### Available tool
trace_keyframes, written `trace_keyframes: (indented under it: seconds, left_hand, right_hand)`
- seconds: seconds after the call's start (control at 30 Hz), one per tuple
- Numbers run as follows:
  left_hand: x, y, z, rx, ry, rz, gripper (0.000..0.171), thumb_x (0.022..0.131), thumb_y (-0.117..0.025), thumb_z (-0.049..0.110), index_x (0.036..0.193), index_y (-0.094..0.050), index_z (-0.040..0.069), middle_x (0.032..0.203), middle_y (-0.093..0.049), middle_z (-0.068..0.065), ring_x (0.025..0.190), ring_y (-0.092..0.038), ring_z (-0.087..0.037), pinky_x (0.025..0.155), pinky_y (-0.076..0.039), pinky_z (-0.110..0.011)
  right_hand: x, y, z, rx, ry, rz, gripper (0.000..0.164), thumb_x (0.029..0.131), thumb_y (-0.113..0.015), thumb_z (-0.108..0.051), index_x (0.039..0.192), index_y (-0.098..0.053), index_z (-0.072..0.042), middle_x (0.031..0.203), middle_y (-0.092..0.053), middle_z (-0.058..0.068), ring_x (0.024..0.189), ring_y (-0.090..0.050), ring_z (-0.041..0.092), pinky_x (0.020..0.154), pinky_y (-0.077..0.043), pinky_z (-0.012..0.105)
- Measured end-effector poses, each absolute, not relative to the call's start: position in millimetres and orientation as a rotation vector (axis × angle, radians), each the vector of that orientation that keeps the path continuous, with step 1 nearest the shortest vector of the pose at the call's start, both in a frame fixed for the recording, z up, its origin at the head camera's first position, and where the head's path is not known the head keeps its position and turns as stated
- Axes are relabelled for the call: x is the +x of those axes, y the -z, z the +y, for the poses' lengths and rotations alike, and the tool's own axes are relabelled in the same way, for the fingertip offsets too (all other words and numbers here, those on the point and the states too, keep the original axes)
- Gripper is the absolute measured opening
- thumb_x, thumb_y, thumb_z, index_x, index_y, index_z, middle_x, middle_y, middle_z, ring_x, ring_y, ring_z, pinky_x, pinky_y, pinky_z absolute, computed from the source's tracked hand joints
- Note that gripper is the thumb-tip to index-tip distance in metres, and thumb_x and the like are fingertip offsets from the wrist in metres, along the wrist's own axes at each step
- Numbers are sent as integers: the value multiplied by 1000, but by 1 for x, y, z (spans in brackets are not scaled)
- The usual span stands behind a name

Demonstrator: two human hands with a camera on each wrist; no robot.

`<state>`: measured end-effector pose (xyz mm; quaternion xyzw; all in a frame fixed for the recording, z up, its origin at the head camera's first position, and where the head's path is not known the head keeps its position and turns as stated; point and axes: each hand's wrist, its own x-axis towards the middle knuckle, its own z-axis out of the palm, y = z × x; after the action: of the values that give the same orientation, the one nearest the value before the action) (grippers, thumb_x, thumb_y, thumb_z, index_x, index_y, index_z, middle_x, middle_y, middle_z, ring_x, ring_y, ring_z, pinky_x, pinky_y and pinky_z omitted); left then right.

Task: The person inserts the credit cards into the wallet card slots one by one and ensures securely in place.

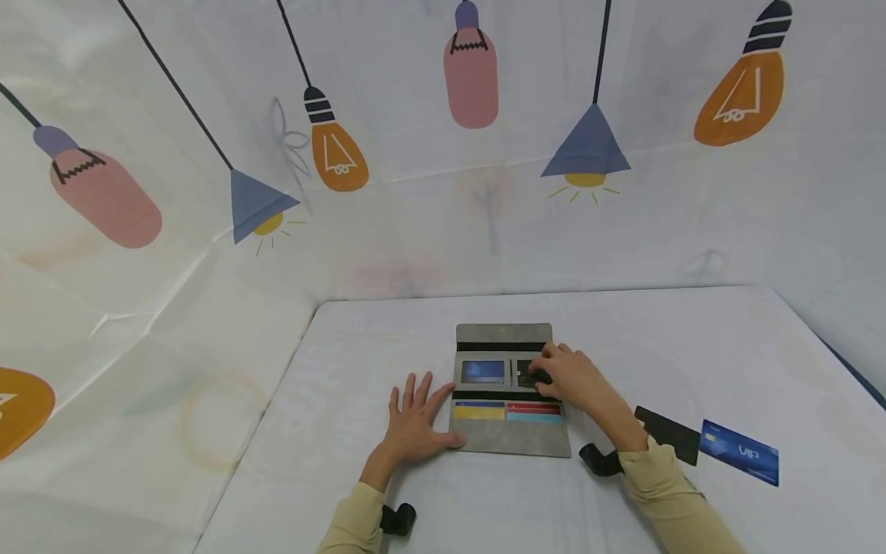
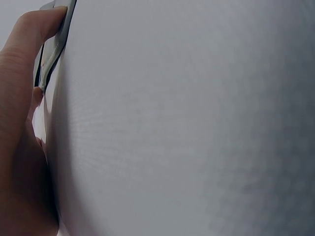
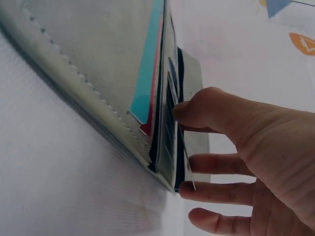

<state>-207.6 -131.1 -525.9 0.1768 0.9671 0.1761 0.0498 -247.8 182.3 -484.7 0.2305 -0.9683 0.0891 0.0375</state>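
A grey wallet [image 1: 508,440] lies unfolded on the white table, with colored cards [image 1: 533,413] showing in its lower slots and a blue card [image 1: 483,372] behind a window. My left hand [image 1: 413,431] is spread at its left edge, thumb and index fingertip touching it; the left wrist view shows the thumb [image 2: 42,27] on the wallet's edge. Over the right-hand window, my right hand [image 1: 574,381] pinches a dark card [image 1: 524,375]. In the right wrist view the card's thin edge [image 3: 187,162] stands between thumb and fingers, tilted out from the wallet. Its inner part is hidden.
To the right of the wallet lie a black card [image 1: 671,435] and a blue VIP card [image 1: 739,452], partly behind the right forearm. Black wrist cameras [image 1: 398,520] sit at both wrists. A white cloth wall [image 1: 429,238] with printed lamps rises behind the table.
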Motion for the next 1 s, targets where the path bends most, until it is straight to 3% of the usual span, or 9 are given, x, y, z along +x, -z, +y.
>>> trace_keyframes:
  seconds: [0.33,0.73,1.0]
  left_hand:
    - [-208,528,-131,542,-556,2951,90,76,-67,66,152,-38,28,163,-21,-14,150,-5,-43,114,-2,-68]
    - [-209,529,-131,544,-535,2960,90,76,-68,67,152,-37,29,163,-21,-14,150,-5,-42,114,-3,-68]
    - [-208,525,-131,543,-549,2949,90,76,-68,66,152,-38,27,163,-21,-15,150,-5,-43,114,-2,-68]
  right_hand:
    - [-247,489,178,712,-285,-2955,24,86,-77,-23,107,-72,-14,106,-61,8,95,-60,30,74,-52,47]
    - [-249,473,205,614,-422,-3117,29,84,-76,-22,109,-71,-11,119,-63,16,111,-58,37,88,-48,58]
    - [-252,474,218,566,-487,-3147,45,82,-78,-27,118,-67,-3,124,-61,20,116,-55,40,92,-46,61]
